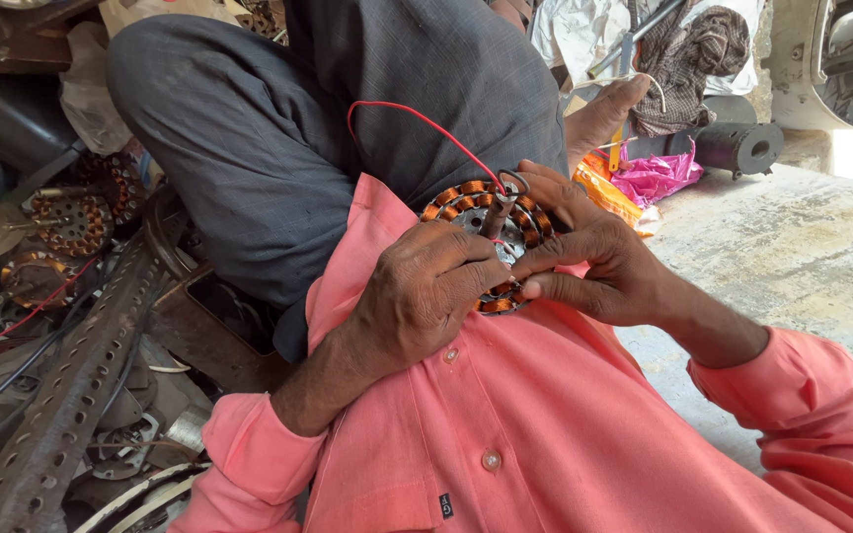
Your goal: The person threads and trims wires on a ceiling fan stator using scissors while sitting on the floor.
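Fingers of the left hand (417, 296) and right hand (594, 262) pinch the fan coil (466, 202); steady it best against the lap, keeping the red wire (417, 118) slack.

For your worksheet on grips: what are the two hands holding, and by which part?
Both hold a copper-wound motor stator: left hand and right hand grip its near rim.

Copper-orange coils are seen ringing the silvery stator (476, 212), from which a red wire (417, 120) is led. A salmon-pink shirt (545, 424), dark grey trousers (278, 148) and, at upper right, a magenta, possibly plastic, bag (656, 176) are shown.
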